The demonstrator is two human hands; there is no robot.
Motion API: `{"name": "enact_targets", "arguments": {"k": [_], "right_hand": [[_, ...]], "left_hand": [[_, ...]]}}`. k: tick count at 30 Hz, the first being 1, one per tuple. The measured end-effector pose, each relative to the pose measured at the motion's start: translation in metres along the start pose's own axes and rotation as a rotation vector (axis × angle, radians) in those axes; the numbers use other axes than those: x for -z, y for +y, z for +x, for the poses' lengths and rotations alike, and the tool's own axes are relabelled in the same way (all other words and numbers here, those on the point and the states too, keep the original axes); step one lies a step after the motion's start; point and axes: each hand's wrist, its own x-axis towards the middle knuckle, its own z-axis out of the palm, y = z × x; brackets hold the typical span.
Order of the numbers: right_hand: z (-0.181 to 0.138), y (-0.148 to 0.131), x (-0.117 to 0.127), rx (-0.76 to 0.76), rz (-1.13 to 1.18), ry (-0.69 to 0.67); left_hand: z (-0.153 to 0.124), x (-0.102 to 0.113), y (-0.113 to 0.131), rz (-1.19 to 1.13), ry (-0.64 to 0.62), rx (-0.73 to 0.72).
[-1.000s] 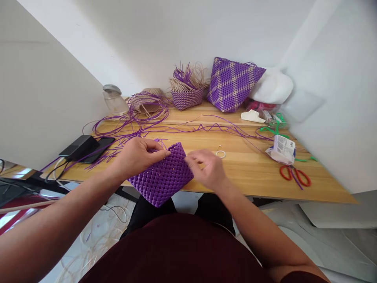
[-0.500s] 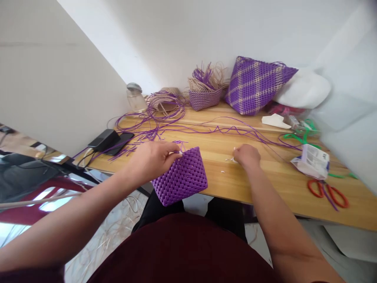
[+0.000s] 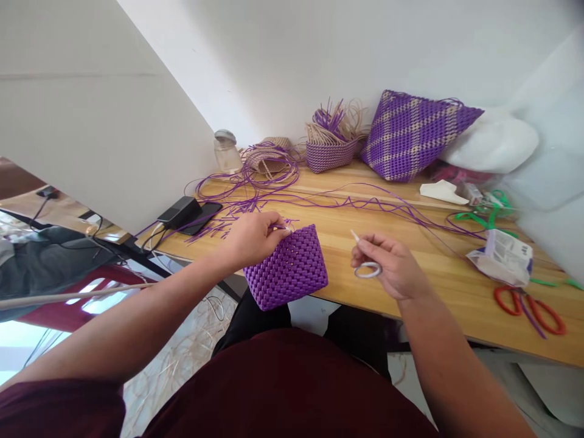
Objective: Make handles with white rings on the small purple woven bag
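Note:
A small purple woven basket (image 3: 292,267) hangs over the table's front edge, tilted, above my lap. My left hand (image 3: 255,238) is closed in a pinch at its upper rim. A bit of white shows between the thumb and finger there. To the right, my right hand (image 3: 387,261) is closed around a small white ring-shaped item (image 3: 368,269). A thin pale tip sticks out past the thumb, and whether it belongs to the ring I cannot tell. The two hands are apart.
Purple strands (image 3: 274,176) and cut ends lie at the back left, near a glass jar (image 3: 227,152) and black adapter (image 3: 180,212). Woven baskets (image 3: 331,155) and a large plaid woven bag (image 3: 410,137) stand along the wall. Red-handled scissors (image 3: 545,313) and a packet (image 3: 506,255) lie right.
My right hand has lifted off the tabletop and turned, so the white ring now shows. My left hand keeps its pinch on the basket. The view has shifted slightly left.

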Motion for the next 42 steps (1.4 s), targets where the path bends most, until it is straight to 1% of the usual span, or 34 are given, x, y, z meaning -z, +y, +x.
{"name": "enact_targets", "arguments": {"k": [2,3,5,7,9,11,13,15,19,21,23,26,28,30,33,34,35,36,37,39,40,42], "right_hand": [[-0.016,-0.006,-0.031,-0.120,0.145,-0.121],[-0.022,-0.007,-0.045,-0.175,0.202,-0.158],[-0.030,-0.007,-0.071,-0.241,0.294,-0.184],[-0.034,-0.005,-0.090,-0.253,0.350,-0.161],[-0.035,-0.002,-0.102,-0.239,0.375,-0.115],[-0.036,-0.001,-0.110,-0.224,0.376,-0.077],[-0.039,0.000,-0.115,-0.213,0.369,-0.059],[-0.042,0.000,-0.120,-0.202,0.365,-0.053],[-0.046,0.003,-0.128,-0.168,0.344,-0.049],[-0.047,0.007,-0.130,-0.155,0.325,-0.050],[-0.050,0.011,-0.130,-0.147,0.301,-0.062],[-0.059,0.013,-0.126,-0.131,0.195,-0.133],[-0.067,0.011,-0.119,-0.077,0.022,-0.181],[-0.074,0.003,-0.112,0.078,-0.256,-0.158],[-0.072,-0.013,-0.103,0.451,-0.709,-0.063],[-0.067,-0.018,-0.101,0.564,-0.823,-0.067],[-0.062,-0.023,-0.100,0.651,-0.907,-0.108],[-0.056,-0.027,-0.100,0.708,-0.966,-0.187],[-0.050,-0.030,-0.100,0.732,-1.004,-0.287],[-0.041,-0.033,-0.102,0.698,-1.027,-0.461],[-0.039,-0.033,-0.102,0.649,-1.023,-0.516],[-0.037,-0.033,-0.103,0.542,-0.986,-0.538]], "left_hand": [[0.000,0.001,0.003,-0.208,-0.074,0.099],[-0.001,0.001,0.005,-0.298,-0.102,0.131],[-0.006,0.001,0.008,-0.467,-0.151,0.169],[-0.013,0.001,0.010,-0.630,-0.202,0.209],[-0.020,0.003,0.013,-0.746,-0.237,0.270],[-0.027,0.006,0.016,-0.812,-0.256,0.342],[-0.034,0.008,0.018,-0.867,-0.261,0.375],[-0.039,0.008,0.020,-0.911,-0.249,0.361],[-0.046,0.000,0.019,-0.956,-0.172,0.274],[-0.047,-0.003,0.016,-0.929,-0.148,0.249],[-0.048,-0.002,0.013,-0.843,-0.138,0.217],[-0.047,0.007,0.008,-0.609,-0.126,0.108],[-0.047,0.016,0.005,-0.433,-0.126,0.014],[-0.047,0.024,0.005,-0.293,-0.144,-0.058],[-0.050,0.030,0.007,-0.144,-0.194,-0.121],[-0.052,0.031,0.008,-0.104,-0.207,-0.144],[-0.054,0.031,0.010,-0.068,-0.216,-0.175],[-0.057,0.031,0.011,-0.031,-0.216,-0.215],[-0.059,0.031,0.011,0.013,-0.205,-0.262],[-0.065,0.031,0.011,0.123,-0.156,-0.371],[-0.068,0.030,0.010,0.181,-0.128,-0.424],[-0.073,0.028,0.008,0.268,-0.075,-0.513]]}}
